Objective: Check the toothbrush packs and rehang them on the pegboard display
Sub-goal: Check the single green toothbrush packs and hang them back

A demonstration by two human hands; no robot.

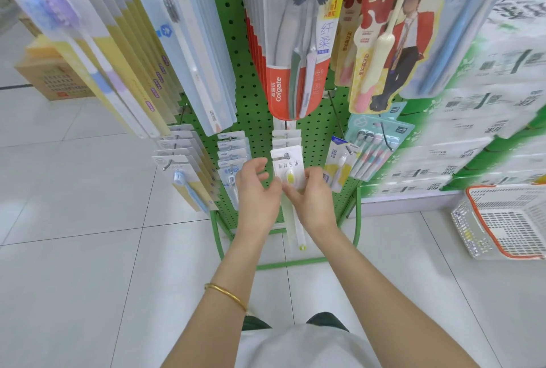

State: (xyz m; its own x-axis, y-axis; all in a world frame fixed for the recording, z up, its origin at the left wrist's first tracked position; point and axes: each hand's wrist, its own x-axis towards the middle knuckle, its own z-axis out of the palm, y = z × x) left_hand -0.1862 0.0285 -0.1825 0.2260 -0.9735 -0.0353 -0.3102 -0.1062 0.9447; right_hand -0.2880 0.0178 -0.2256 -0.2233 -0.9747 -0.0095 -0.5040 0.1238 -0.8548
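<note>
A white toothbrush pack [287, 164] with a yellow brush head hangs on the lowest middle hook of the green pegboard [236, 51]. Its long lower end reaches down between my wrists toward the floor. My right hand [310, 193] pinches the pack at its lower right side, just below the brush head. My left hand [256, 187] hovers at the pack's left edge with fingers curled and apart, holding nothing. More white packs hang behind it on the same hook.
Rows of other toothbrush packs fill the hooks: a red Colgate pack [292, 51] above, a blue pack [189, 187] lower left, a teal multi-pack [372, 149] lower right. A white and orange basket [502, 220] sits on the floor right. A cardboard box [50, 78] stands far left.
</note>
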